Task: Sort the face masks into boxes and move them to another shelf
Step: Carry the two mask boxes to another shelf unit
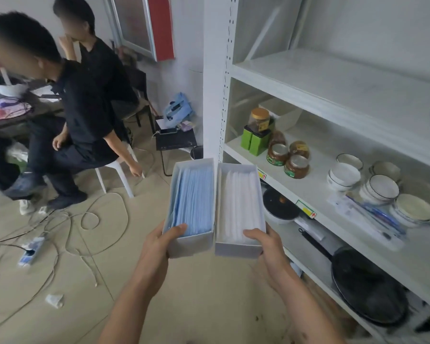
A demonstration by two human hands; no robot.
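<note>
- Head view: two open white cardboard boxes held side by side in mid-air, long sides touching, in front of a white metal shelving unit (333, 78).
- Left hand (159, 247) grasping the near end of the left white box (193, 244), thumb hooked over the rim onto the blue face masks (194, 199), other fingers hidden beneath.
- Right hand (266, 247) grasping the near end of the right white box (238, 249), thumb lying over the rim on the white face masks (238, 202).
- Masks stacked on edge, pleated and soft-looking, filling each long rectangular box; box walls smooth and matte.
- Just beyond the right box, on the middle shelf: glass jars with metal lids (287, 157), green cartons (255, 141), white ceramic bowls with dark rims (380, 189), blue pens (380, 217).
- On the shelf below, partly behind the right box: a white pot with a black lid (279, 207) and a black frying pan (368, 289).
- To the left, two seated people in black clothing (90, 103); loose cables (85, 219) and a power strip (31, 249) on the beige tiled floor.
</note>
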